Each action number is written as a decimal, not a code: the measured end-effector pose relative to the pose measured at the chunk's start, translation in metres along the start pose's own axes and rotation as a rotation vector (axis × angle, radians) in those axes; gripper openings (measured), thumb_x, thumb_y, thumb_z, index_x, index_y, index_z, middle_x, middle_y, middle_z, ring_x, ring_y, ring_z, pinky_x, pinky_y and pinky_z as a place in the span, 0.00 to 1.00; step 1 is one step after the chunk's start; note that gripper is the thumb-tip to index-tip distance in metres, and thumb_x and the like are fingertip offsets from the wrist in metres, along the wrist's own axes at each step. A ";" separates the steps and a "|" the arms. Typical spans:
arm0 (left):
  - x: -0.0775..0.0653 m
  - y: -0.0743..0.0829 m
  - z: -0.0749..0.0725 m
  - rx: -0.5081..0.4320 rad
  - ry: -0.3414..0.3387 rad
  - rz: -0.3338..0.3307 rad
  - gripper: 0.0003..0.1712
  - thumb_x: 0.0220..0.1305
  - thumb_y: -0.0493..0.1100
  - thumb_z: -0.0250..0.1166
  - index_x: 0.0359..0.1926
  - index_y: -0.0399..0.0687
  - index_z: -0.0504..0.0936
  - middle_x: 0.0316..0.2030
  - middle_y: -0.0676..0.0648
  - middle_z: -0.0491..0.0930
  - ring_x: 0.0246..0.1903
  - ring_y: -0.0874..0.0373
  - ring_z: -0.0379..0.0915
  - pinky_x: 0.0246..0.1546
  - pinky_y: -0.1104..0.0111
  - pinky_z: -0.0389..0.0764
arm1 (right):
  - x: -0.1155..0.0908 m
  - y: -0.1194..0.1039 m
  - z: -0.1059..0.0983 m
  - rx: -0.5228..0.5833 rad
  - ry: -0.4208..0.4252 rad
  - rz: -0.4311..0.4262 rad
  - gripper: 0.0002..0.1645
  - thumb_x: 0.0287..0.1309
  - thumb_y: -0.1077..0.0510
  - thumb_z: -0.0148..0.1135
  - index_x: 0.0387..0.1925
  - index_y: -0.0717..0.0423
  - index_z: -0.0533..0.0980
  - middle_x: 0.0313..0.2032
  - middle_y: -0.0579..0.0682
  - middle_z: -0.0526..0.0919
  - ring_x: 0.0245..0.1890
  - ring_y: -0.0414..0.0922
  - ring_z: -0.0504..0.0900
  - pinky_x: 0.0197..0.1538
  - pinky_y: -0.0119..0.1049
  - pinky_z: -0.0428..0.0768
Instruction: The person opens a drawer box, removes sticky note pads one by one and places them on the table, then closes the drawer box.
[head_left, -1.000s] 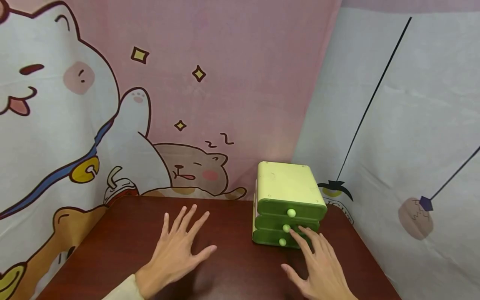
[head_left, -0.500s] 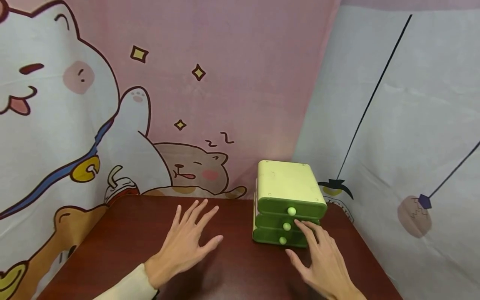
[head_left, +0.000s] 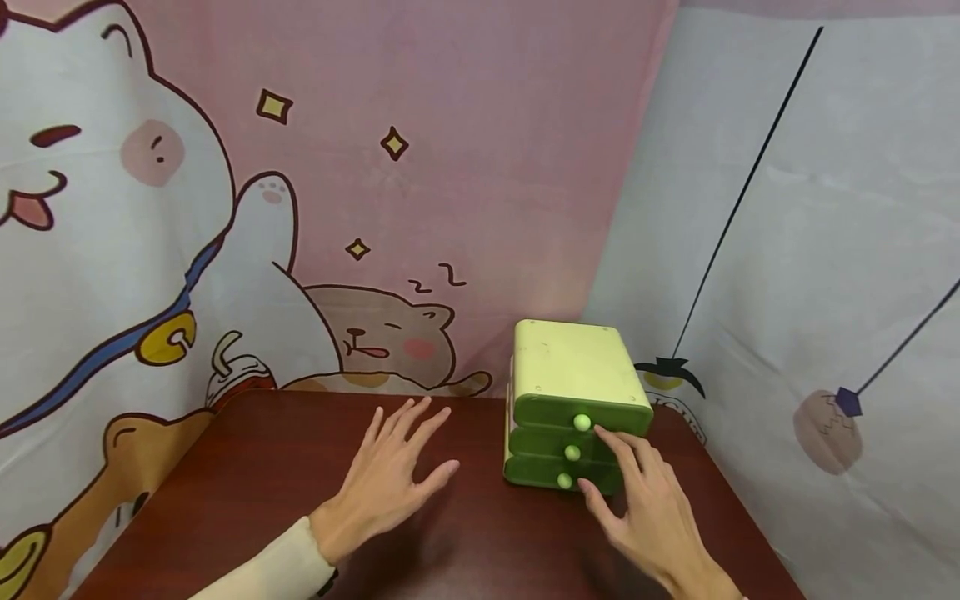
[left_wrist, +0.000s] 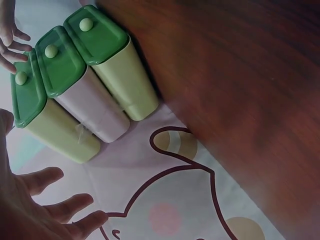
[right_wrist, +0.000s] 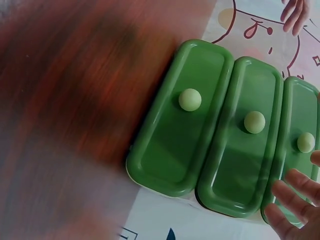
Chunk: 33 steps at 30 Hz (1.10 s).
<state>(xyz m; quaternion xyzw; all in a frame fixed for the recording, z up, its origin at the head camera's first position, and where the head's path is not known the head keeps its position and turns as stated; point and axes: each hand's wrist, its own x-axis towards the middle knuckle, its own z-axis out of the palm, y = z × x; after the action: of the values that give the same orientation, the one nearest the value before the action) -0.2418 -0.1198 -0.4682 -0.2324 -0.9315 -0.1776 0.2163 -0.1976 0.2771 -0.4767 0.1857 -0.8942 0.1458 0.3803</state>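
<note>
A small three-drawer desktop chest [head_left: 570, 358] with a cream top and green drawer fronts stands at the right of the table. Each front has a round pale green knob. My right hand [head_left: 656, 508] reaches up in front of it, holding nothing, with the index fingertip just right of the top knob [head_left: 582, 422] and the thumb lower, near the bottom knob [head_left: 564, 481]. In the right wrist view its fingers spread beside the top drawer [right_wrist: 295, 110]. My left hand [head_left: 386, 479] hovers over the table left of the chest, fingers spread, holding nothing. All drawers look closed.
The dark red-brown table [head_left: 285, 467] runs back to a pink cloth backdrop [head_left: 480, 167] printed with cartoon animals. A pale grey-white cloth [head_left: 825, 250] hangs along the right side, close to the chest.
My left hand has drifted right, toward the chest. My right hand's index fingertip has risen from the middle knob to beside the top knob. The chest stays put.
</note>
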 end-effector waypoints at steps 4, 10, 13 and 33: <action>0.004 0.002 0.002 -0.007 0.002 0.006 0.43 0.84 0.74 0.63 0.89 0.65 0.73 0.89 0.45 0.70 0.89 0.37 0.66 0.90 0.27 0.59 | 0.005 0.000 -0.001 0.001 0.014 -0.013 0.51 0.57 0.49 0.88 0.81 0.47 0.80 0.64 0.57 0.86 0.52 0.55 0.89 0.46 0.60 0.86; 0.009 0.007 0.001 -0.028 0.011 0.019 0.43 0.84 0.73 0.63 0.89 0.64 0.73 0.88 0.46 0.71 0.87 0.38 0.68 0.89 0.28 0.62 | 0.010 0.000 -0.003 -0.007 0.020 -0.022 0.50 0.56 0.49 0.88 0.80 0.47 0.80 0.63 0.55 0.87 0.52 0.53 0.88 0.45 0.57 0.85; 0.011 0.010 0.000 -0.045 0.008 0.016 0.43 0.84 0.73 0.64 0.89 0.65 0.73 0.88 0.46 0.71 0.87 0.39 0.68 0.89 0.29 0.62 | 0.012 0.000 -0.002 -0.006 0.018 -0.023 0.49 0.57 0.48 0.88 0.80 0.46 0.80 0.62 0.54 0.87 0.52 0.52 0.88 0.44 0.55 0.85; 0.023 0.016 0.003 -0.107 0.042 0.041 0.40 0.85 0.69 0.65 0.88 0.63 0.75 0.85 0.44 0.75 0.81 0.39 0.76 0.80 0.33 0.78 | 0.025 -0.004 -0.001 0.009 0.055 -0.043 0.46 0.58 0.50 0.88 0.77 0.49 0.83 0.57 0.53 0.89 0.42 0.51 0.88 0.40 0.54 0.86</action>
<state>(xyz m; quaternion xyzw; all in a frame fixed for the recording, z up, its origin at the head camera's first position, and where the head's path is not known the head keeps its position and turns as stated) -0.2526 -0.0969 -0.4555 -0.2589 -0.9111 -0.2273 0.2265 -0.2117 0.2687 -0.4573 0.2027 -0.8785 0.1467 0.4070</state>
